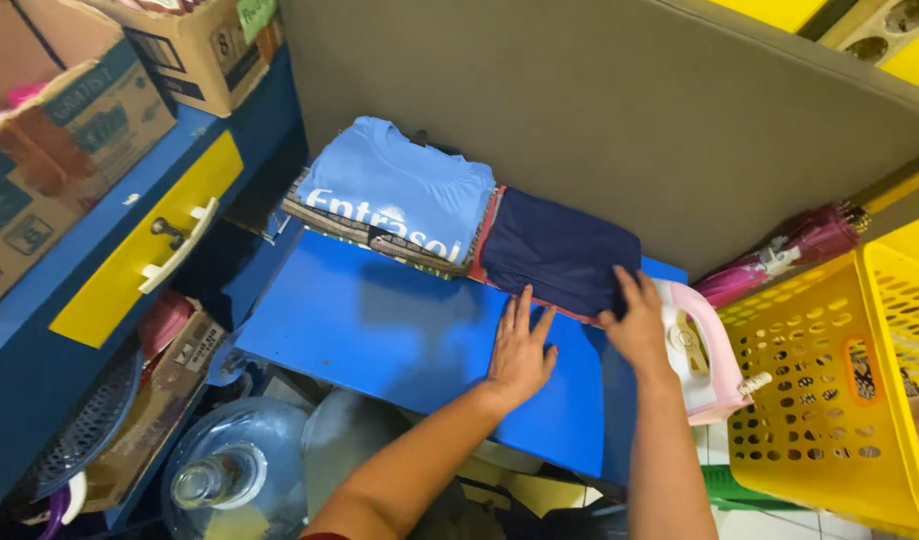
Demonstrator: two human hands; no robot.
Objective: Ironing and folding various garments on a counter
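Observation:
A folded navy garment (pixel 555 250) lies at the back of a blue board (pixel 380 320), against a grey panel. My left hand (pixel 520 350) lies flat on the board, fingers spread, its tips at the garment's front edge. The fingers of my right hand (pixel 637 325) rest on the garment's right corner, right beside a pink and white iron (pixel 698 355). To the left sits a stack of folded clothes topped by a light blue T-shirt (pixel 405 190).
A yellow perforated basket (pixel 830 400) stands at the right, a pink umbrella (pixel 790 250) behind it. Cardboard boxes (pixel 70 130) sit on a blue cabinet with a yellow drawer (pixel 145 250) at the left. A clear water jug (pixel 235 470) stands below the board.

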